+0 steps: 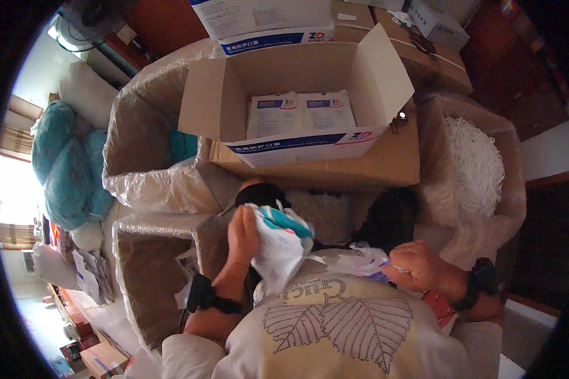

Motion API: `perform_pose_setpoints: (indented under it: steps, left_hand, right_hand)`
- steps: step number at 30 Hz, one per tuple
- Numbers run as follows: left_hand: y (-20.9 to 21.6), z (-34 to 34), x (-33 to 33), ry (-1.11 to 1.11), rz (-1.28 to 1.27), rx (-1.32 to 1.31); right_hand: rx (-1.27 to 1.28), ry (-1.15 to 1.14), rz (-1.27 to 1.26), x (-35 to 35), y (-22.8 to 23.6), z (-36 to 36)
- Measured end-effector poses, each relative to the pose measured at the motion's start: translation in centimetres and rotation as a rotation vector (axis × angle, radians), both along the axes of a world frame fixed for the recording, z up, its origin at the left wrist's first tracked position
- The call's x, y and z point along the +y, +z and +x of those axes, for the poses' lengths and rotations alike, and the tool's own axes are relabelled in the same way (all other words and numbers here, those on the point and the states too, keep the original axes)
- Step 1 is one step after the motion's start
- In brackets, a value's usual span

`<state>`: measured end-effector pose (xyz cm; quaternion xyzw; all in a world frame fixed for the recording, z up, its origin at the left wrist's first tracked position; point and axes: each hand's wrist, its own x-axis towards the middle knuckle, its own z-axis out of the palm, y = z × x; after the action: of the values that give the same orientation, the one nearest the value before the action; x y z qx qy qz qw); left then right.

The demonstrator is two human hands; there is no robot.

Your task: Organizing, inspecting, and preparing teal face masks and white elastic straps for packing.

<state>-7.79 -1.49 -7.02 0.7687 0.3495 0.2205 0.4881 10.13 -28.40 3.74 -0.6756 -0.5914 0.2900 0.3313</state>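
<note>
Below the open carton [297, 95], left hand [242, 235] clasps a white packet [278, 249], right hand [420, 265] pinches its torn wrapper [367, 259]; contents may spill.

One head camera, looking straight down

The single fisheye view sits on the person's head, aimed steeply down over the chest and forearms, close to both hands. It faces forward onto an open cardboard box [297, 95]. Edges curve toward the dark round rim; no second view shares the scene

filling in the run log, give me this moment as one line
left hand: holds white-and-teal packet | right hand: grips crumpled plastic wrapper | open carton: ahead
</note>
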Motion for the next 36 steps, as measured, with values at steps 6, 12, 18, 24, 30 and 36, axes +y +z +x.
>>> perform_pose_setpoints:
  steps: [6,12,18,24,30,36]
  left_hand:
    - [6.8,2.8,0.0,-0.076,0.198,-0.254]
    - [6.8,3.2,1.1,-0.190,0.335,-0.453]
    - [6.9,2.9,1.9,-0.112,0.355,-0.360]
    - [7.8,1.5,6.0,0.169,0.132,-0.471]
    - [8.4,0.6,6.3,0.072,0.019,-0.447]
    - [8.7,0.1,7.4,0.010,0.179,-0.333]
  right_hand:
    - [-0.044,-0.187,0.009,0.5,-2.8,1.4]
    - [0.094,-0.202,-0.176,2.3,-1.9,1.4]
    - [-0.042,-0.207,-0.013,4.4,-2.6,0.0]
    - [0.006,-0.297,0.062,8.5,-2.8,-1.3]
    - [0.451,-0.082,-0.074,10.6,-5.4,-4.4]
    - [0.471,0.008,-0.283,14.1,-5.9,-7.1]
